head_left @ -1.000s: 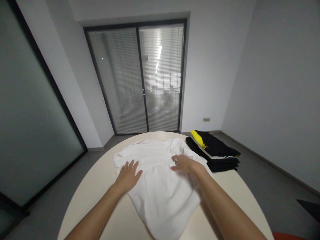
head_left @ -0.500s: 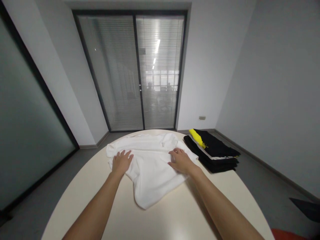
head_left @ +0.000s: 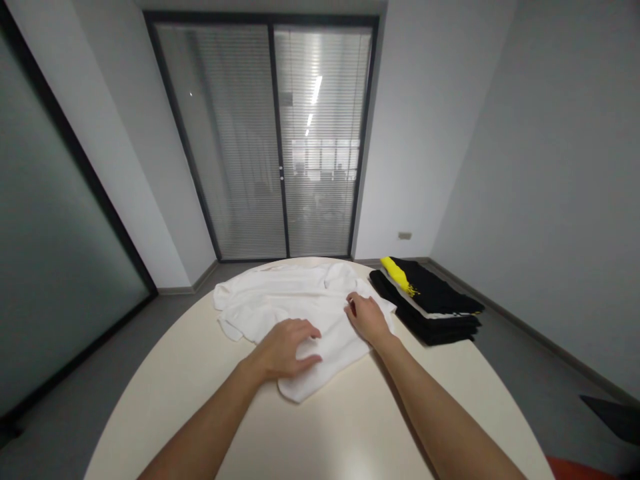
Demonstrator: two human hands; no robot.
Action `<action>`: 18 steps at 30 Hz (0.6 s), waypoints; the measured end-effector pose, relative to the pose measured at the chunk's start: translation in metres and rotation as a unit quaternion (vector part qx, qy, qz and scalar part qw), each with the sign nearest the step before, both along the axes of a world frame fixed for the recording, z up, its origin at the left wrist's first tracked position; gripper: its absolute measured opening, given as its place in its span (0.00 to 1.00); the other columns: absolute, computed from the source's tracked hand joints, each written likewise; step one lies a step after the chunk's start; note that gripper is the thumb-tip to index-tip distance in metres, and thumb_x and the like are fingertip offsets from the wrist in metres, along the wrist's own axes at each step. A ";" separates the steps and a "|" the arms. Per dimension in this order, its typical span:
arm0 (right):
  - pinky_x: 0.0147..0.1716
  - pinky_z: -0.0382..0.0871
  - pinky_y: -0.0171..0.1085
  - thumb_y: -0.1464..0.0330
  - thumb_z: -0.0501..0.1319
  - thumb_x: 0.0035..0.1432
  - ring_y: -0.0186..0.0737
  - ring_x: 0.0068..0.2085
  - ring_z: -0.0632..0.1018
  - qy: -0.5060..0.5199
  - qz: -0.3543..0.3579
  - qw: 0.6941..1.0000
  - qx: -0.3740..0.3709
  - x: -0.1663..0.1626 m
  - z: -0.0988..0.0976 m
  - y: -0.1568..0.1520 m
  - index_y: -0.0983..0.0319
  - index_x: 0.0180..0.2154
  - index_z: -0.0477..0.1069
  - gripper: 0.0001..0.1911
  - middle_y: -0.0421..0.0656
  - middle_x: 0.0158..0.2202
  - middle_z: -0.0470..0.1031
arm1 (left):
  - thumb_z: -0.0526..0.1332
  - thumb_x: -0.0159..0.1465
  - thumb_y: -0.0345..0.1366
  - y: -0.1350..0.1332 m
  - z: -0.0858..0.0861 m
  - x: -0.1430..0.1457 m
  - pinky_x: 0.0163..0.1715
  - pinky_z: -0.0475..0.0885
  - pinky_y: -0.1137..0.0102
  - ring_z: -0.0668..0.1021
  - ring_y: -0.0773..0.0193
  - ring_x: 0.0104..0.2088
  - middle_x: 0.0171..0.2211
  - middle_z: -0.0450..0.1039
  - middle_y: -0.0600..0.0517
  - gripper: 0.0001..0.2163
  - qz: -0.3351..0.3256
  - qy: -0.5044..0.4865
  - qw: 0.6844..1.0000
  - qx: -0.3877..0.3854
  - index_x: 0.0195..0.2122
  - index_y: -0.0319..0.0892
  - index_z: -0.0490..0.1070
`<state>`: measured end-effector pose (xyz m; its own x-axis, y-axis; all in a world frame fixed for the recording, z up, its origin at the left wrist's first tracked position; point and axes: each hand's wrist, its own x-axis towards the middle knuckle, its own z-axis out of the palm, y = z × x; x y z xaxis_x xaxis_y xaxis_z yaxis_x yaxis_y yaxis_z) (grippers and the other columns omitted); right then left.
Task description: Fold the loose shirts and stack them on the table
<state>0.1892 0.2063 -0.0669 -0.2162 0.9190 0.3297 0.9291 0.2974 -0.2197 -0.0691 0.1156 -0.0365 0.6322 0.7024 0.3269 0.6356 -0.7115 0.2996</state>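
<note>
A white shirt (head_left: 320, 310) lies spread and wrinkled on the round table, with its near corner pointing towards me. Over the lower left part of the shirt is my left hand (head_left: 287, 347), open, thumb and fingers well apart and nothing between them. My right hand (head_left: 369, 319) rests at the shirt's right side. Its fingers are bent, with a small gap between them and the thumb, and I see no cloth gripped there.
The cream table (head_left: 320, 440) has a curved edge. Folded dark clothes (head_left: 435, 290) are stacked at its right, with a yellow fringed piece (head_left: 397, 275) on top. Beyond stands a glass partition with blinds (head_left: 320, 200). Something red (head_left: 575, 469) shows at the lower right.
My left hand has moved right and nearer to me, from the shirt's left edge to its lower part. My right hand has shifted slightly right, its fingers more bent. The near corner has shifted slightly.
</note>
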 end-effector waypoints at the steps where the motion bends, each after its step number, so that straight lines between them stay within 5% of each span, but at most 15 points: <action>1: 0.55 0.56 0.43 0.67 0.55 0.66 0.45 0.45 0.77 0.008 0.001 1.000 -0.010 0.001 0.000 0.000 0.61 0.46 0.67 0.09 0.47 0.42 0.80 | 0.66 0.61 0.51 -0.009 0.001 0.010 0.51 0.68 0.62 0.75 0.54 0.47 0.48 0.75 0.48 0.22 -0.040 0.018 0.999 -0.015 0.51 0.45 0.72; 3: 0.59 0.53 0.46 0.66 0.54 0.67 0.46 0.47 0.78 0.028 0.006 0.999 -0.030 0.004 0.001 -0.002 0.62 0.48 0.65 0.10 0.48 0.43 0.80 | 0.68 0.57 0.53 -0.021 -0.001 0.025 0.53 0.67 0.62 0.73 0.52 0.51 0.52 0.73 0.47 0.24 -0.071 0.039 0.996 -0.029 0.50 0.46 0.72; 5: 0.61 0.50 0.49 0.65 0.53 0.68 0.47 0.51 0.76 0.049 0.017 0.997 -0.063 0.008 0.005 -0.005 0.63 0.51 0.63 0.13 0.50 0.46 0.79 | 0.64 0.63 0.48 -0.024 -0.008 0.032 0.53 0.66 0.63 0.72 0.53 0.52 0.51 0.74 0.47 0.15 -0.050 0.020 0.998 -0.043 0.46 0.46 0.74; 9: 0.61 0.49 0.57 0.61 0.55 0.67 0.54 0.62 0.66 0.029 0.053 0.989 -0.134 0.018 0.023 -0.017 0.61 0.53 0.64 0.17 0.52 0.52 0.77 | 0.54 0.69 0.46 -0.006 -0.028 0.029 0.46 0.68 0.64 0.76 0.56 0.40 0.36 0.78 0.48 0.16 0.103 -0.127 0.976 -0.144 0.36 0.42 0.76; 13: 0.50 0.63 0.46 0.63 0.55 0.67 0.49 0.50 0.74 0.020 0.110 0.990 -0.084 0.020 0.050 -0.040 0.62 0.47 0.69 0.12 0.51 0.46 0.77 | 0.46 0.69 0.53 0.013 -0.039 0.024 0.37 0.69 0.64 0.76 0.55 0.33 0.28 0.76 0.49 0.26 0.173 -0.199 0.947 -0.185 0.28 0.40 0.73; 18: 0.47 0.64 0.42 0.62 0.61 0.63 0.45 0.45 0.73 0.033 0.255 0.966 0.011 0.015 0.055 -0.073 0.60 0.42 0.72 0.09 0.47 0.42 0.75 | 0.46 0.67 0.53 0.018 -0.041 0.022 0.42 0.69 0.64 0.77 0.54 0.38 0.32 0.78 0.47 0.24 0.196 -0.257 0.930 -0.176 0.31 0.41 0.72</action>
<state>0.2046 0.1335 -0.0123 -0.6171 0.6913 0.3758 0.6449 0.7180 -0.2619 -0.0469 0.1333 -0.0774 0.1286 0.9668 0.2207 0.5342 -0.2551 0.8059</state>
